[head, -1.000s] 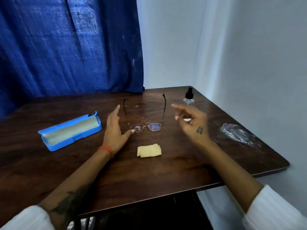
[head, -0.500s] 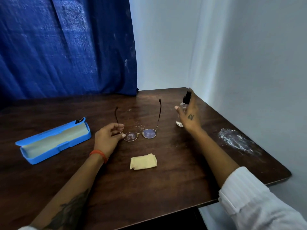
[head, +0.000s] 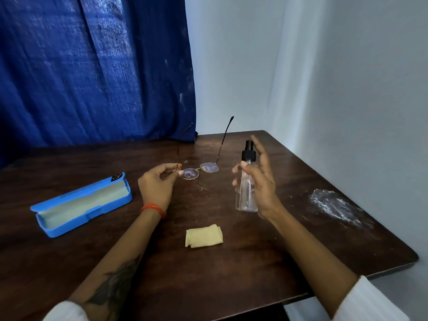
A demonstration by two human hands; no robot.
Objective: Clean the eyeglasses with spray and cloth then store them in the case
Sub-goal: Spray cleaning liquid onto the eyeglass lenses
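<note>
Two hands are at work over one dark wooden table point(head: 254, 262): the left hand point(head: 157, 184) pinches one pair of eyeglasses point(head: 200, 169) by the left lens rim, lifted, temples pointing away; the right hand point(head: 259, 181) grips one clear spray bottle point(head: 246, 188) upright beside them. One folded yellow cloth point(head: 203, 235) lies nearer, one open blue case point(head: 81, 205) sits at left
</note>
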